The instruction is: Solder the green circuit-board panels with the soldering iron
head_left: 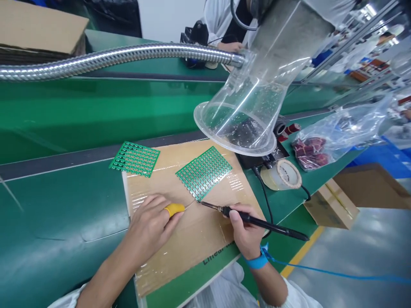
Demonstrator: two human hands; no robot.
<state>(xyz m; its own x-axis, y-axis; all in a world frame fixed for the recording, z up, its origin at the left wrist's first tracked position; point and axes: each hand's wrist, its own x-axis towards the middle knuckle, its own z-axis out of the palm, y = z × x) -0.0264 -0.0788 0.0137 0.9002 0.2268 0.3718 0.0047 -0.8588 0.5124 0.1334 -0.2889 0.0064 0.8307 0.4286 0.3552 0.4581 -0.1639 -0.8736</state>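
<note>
My left hand [152,222] is closed on a thin solder wire [190,204]. A yellow piece [175,209] sits at its fingertips; whether it is a finger cover or a grip I cannot tell. In my right hand [247,231] is a black soldering iron [266,223], held like a pen. Its tip and the wire's end meet at the lower corner of a green circuit board panel [205,171] with rows of small pads. That panel lies on a brown cardboard sheet [189,231]. A second green panel [136,158] lies further left, partly over the sheet's edge.
A clear fume hood [244,115] on a metal hose [128,55] hangs above the boards. To the right are a tape roll [282,174], cables and a plastic bag [337,132] with dark red bundles. A blue wrist strap [257,259] trails its cord rightward. Another person sits opposite.
</note>
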